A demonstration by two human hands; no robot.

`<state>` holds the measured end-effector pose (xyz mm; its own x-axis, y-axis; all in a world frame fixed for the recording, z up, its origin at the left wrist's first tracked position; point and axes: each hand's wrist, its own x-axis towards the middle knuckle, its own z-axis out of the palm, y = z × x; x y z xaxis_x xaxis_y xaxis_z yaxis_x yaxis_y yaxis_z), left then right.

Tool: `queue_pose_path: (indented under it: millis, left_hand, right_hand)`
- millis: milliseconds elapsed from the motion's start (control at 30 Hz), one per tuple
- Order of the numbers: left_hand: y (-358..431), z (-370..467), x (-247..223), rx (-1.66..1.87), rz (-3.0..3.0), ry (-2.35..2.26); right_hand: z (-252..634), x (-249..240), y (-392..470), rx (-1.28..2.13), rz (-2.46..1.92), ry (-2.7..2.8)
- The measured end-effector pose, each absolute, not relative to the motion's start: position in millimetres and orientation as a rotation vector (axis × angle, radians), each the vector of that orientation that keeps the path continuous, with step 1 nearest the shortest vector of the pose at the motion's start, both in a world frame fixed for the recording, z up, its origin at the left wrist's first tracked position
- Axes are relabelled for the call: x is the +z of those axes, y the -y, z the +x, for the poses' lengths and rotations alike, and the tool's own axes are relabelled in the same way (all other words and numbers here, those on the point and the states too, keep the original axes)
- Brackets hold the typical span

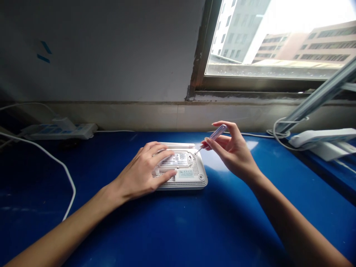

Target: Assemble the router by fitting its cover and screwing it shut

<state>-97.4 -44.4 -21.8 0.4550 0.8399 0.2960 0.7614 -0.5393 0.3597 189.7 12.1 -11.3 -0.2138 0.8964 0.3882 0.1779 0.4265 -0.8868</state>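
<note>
- White device (184, 167): lies labelled face up on the blue desk (178, 230), at my 12 o'clock.
- My left hand (140, 168): fingers spread over the device's 9 o'clock side, laid on without clasping; too light a press could let it twist.
- My right hand (233, 148): pinches the screwdriver (218, 132), slanted toward the recess (195, 153) at 2 o'clock; I cannot tell whether its tip is seated.
- Likely fault: that slant could make the tip slip, scratching the device.
</note>
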Motion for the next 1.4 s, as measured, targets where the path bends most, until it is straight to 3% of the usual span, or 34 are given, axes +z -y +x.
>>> queue_pose_path:
  millis: [367,767,1000,1200,1400]
  left_hand:
    - [47,-111,-31,0.597,2.476,-1.305]
    - [60,-114,-24,0.638,2.467,-1.272]
    - [61,-118,-18,0.557,2.477,-1.288]
    - [60,-119,-22,0.547,2.452,-1.315]
    - [61,-118,-25,0.583,2.431,-1.307]
  right_hand:
    - [173,-7,-21,0.211,-0.950,2.186]
    - [170,-6,2,0.391,-0.810,1.863]
    - [164,-2,3,0.176,-0.834,1.875]
    - [166,-2,7,0.393,-0.760,1.907]
    - [160,-6,3,0.209,-0.840,1.822]
